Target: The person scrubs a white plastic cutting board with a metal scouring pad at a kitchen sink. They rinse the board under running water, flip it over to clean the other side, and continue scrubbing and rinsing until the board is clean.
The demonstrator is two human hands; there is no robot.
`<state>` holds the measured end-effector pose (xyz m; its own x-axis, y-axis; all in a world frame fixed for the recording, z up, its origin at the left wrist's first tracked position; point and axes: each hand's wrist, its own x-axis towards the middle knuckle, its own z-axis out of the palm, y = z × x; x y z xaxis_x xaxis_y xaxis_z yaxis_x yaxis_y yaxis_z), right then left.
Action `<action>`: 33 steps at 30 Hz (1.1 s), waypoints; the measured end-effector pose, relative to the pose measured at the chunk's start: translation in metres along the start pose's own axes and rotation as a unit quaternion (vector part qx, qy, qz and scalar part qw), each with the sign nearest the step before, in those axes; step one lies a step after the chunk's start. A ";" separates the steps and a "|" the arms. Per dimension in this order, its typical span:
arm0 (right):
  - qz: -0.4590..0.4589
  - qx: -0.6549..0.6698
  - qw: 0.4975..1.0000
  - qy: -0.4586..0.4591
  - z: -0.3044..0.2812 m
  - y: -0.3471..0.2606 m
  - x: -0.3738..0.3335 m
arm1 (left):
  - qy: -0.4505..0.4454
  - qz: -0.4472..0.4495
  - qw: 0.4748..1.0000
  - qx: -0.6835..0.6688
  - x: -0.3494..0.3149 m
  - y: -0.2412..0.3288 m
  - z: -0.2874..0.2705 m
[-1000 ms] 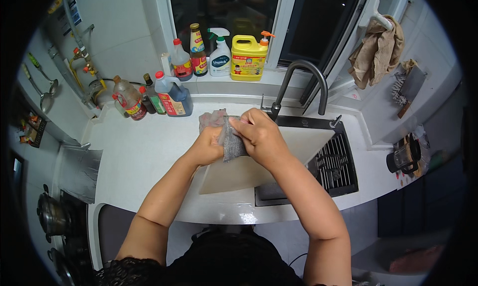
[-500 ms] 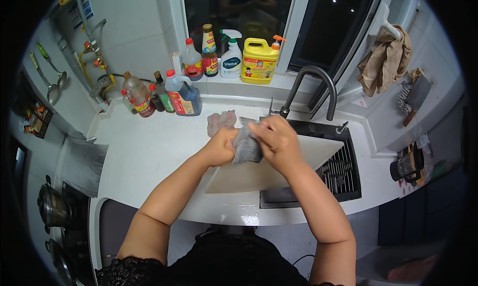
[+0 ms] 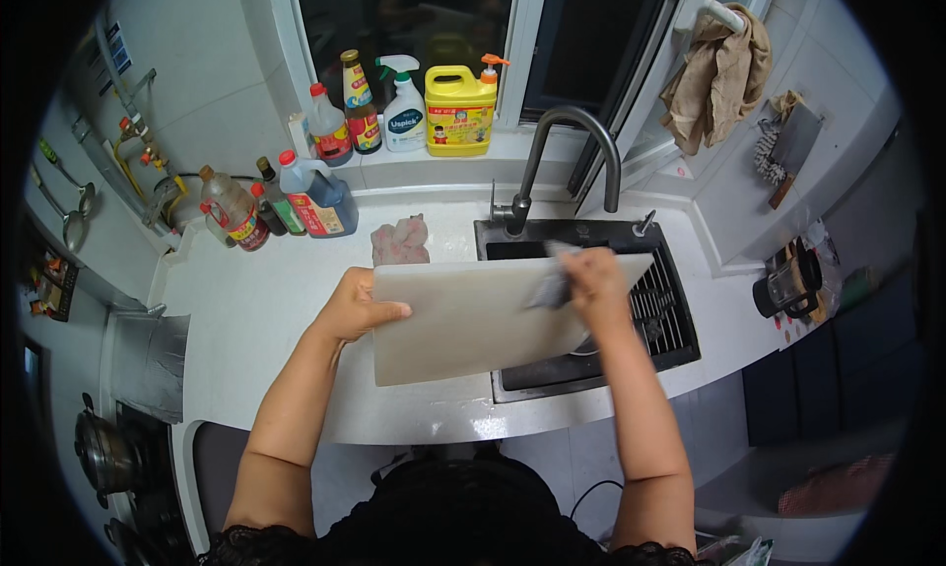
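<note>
A pale cutting board (image 3: 458, 325) is tilted up over the counter and the left part of the black sink (image 3: 688, 339). My left hand (image 3: 353, 308) grips its left edge, with the thumb lying on the face towards me. On the right part of the board, my right hand (image 3: 599, 280) holds a bunched grey cloth (image 3: 552, 290). Motion blurs the cloth, so I cannot tell exactly where it touches the board. Behind the board's upper left corner lies a crumpled pinkish-grey rag (image 3: 399, 239) on the white counter (image 3: 266, 310).
A dark curved faucet (image 3: 613, 167) rises behind the sink. On the sill stand a yellow detergent jug (image 3: 459, 113), a spray bottle (image 3: 404, 118) and sauce bottles. More bottles (image 3: 320, 199) crowd the back left. A pot (image 3: 103, 453) sits at far left, a glass jug (image 3: 788, 282) at right.
My left hand has gone from the grey cloth to the board's left edge. The board is raised more steeply. My right hand has carried the cloth rightwards onto it. The view has shifted.
</note>
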<state>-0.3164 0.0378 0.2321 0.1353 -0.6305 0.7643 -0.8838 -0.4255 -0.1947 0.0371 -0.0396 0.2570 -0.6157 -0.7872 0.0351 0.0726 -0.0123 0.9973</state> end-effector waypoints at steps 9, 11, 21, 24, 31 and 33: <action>0.024 0.146 0.985 0.085 0.041 -0.078 0.055 | -0.034 0.007 0.999 0.035 0.017 0.009 0.014; 0.033 0.164 0.980 0.106 0.051 -0.100 0.062 | -0.035 -0.013 0.998 0.056 0.022 0.007 0.007; 0.045 0.037 0.995 0.085 0.038 -0.060 0.036 | -0.027 0.001 0.999 0.026 0.017 0.005 0.018; 0.019 0.079 0.992 0.096 0.054 -0.108 0.063 | -0.039 -0.006 0.999 0.034 0.022 0.006 0.015; 0.038 -0.006 0.996 0.077 0.042 -0.054 0.028 | -0.022 -0.010 1.000 0.017 0.013 0.004 0.009; 0.064 -0.003 0.995 0.081 0.039 -0.029 0.015 | -0.009 -0.016 1.000 0.019 0.011 0.002 0.010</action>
<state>-0.2710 0.0153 0.2251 -0.0519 -0.5666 0.8223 -0.8921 -0.3438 -0.2932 0.0224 -0.0418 0.2599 -0.6317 -0.7752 0.0047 0.0241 -0.0135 0.9996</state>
